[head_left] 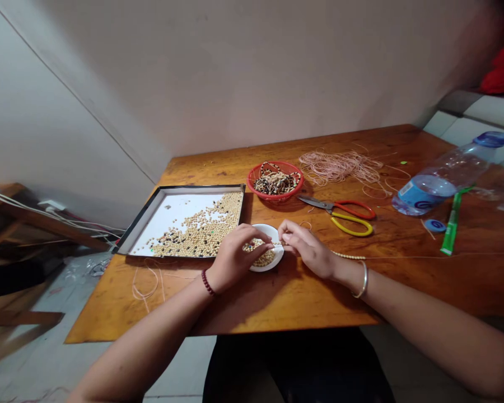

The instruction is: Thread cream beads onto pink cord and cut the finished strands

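Note:
Over a small white bowl (280,261) of pale beads (264,258), my two hands meet with their fingertips close together. The thumb and fingers of my left hand (238,250) are pinched at the bowl's rim; what lies between them is too small to make out. My right hand (306,247) is closed in a pinch on a thin string. From beneath that hand, a row of threaded pale beads (349,256) runs right along the string (403,257). To the left stands a black-rimmed tray (168,202) with many loose pale and dark beads (201,229).
Behind the bowl is a red basket (273,197) of strung beads. Scissors (340,211) with red and yellow handles lie beside it, near a tangled pink string bundle (340,167). At right are a plastic bottle (424,193), a blue cap (435,225) and a green tube (451,224).

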A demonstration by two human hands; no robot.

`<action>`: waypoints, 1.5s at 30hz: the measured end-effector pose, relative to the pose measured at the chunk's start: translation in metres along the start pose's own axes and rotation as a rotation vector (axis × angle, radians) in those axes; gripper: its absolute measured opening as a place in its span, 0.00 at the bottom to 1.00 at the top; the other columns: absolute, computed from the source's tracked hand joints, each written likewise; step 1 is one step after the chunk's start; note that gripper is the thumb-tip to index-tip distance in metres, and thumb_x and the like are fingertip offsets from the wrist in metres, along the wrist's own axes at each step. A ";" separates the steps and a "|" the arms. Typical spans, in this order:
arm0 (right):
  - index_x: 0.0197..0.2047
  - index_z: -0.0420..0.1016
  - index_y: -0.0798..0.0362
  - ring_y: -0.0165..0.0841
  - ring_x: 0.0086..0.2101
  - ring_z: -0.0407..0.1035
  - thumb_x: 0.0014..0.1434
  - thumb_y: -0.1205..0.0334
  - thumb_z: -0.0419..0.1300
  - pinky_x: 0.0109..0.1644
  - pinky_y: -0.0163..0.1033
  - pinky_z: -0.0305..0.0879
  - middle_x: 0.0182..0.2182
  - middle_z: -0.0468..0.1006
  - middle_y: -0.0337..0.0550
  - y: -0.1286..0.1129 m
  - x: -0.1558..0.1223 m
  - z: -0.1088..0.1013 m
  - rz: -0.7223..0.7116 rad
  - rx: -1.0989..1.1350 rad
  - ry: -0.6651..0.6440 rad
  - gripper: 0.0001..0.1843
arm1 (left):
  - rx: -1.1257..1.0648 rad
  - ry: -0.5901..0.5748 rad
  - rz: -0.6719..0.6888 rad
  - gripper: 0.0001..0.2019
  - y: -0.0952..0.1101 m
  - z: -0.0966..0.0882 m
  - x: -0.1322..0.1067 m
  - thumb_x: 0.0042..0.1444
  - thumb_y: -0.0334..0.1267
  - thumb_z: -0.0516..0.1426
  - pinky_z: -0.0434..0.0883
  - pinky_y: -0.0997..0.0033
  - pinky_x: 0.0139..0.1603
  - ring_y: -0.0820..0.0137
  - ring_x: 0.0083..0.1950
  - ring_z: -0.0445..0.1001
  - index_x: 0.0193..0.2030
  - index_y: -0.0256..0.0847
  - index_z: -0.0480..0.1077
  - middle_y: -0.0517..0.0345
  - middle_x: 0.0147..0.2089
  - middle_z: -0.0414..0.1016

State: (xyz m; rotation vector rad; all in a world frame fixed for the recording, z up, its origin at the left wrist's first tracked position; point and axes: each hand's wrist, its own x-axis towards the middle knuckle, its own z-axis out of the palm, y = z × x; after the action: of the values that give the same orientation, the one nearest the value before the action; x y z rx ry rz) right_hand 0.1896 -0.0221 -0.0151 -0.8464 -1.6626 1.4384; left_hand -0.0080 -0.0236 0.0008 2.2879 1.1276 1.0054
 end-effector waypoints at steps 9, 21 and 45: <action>0.42 0.63 0.52 0.27 0.23 0.53 0.63 0.37 0.36 0.26 0.33 0.49 0.20 0.59 0.33 0.000 0.002 -0.005 0.024 0.008 -0.020 0.28 | 0.082 0.045 0.032 0.05 -0.003 0.000 0.001 0.60 0.38 0.56 0.68 0.69 0.40 0.71 0.37 0.71 0.37 0.41 0.71 0.56 0.36 0.75; 0.28 0.65 0.53 0.28 0.26 0.62 0.65 0.53 0.47 0.32 0.33 0.55 0.24 0.69 0.38 0.008 0.012 -0.013 -0.066 -0.373 0.208 0.18 | 0.163 0.197 -0.104 0.07 -0.013 -0.002 0.003 0.62 0.38 0.52 0.69 0.72 0.35 0.70 0.38 0.68 0.36 0.39 0.66 0.55 0.36 0.70; 0.29 0.69 0.56 0.30 0.30 0.63 0.64 0.53 0.50 0.35 0.34 0.57 0.26 0.71 0.40 0.001 0.009 -0.005 -0.037 -0.368 -0.070 0.18 | -0.409 0.244 -0.280 0.11 -0.004 -0.002 0.004 0.55 0.44 0.59 0.69 0.76 0.29 0.74 0.30 0.71 0.33 0.37 0.72 0.56 0.32 0.74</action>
State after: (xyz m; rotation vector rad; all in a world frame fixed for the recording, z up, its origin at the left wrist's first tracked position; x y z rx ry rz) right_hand 0.1895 -0.0121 -0.0151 -0.9663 -2.0225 1.1646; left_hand -0.0101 -0.0177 0.0016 1.6718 1.1676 1.2863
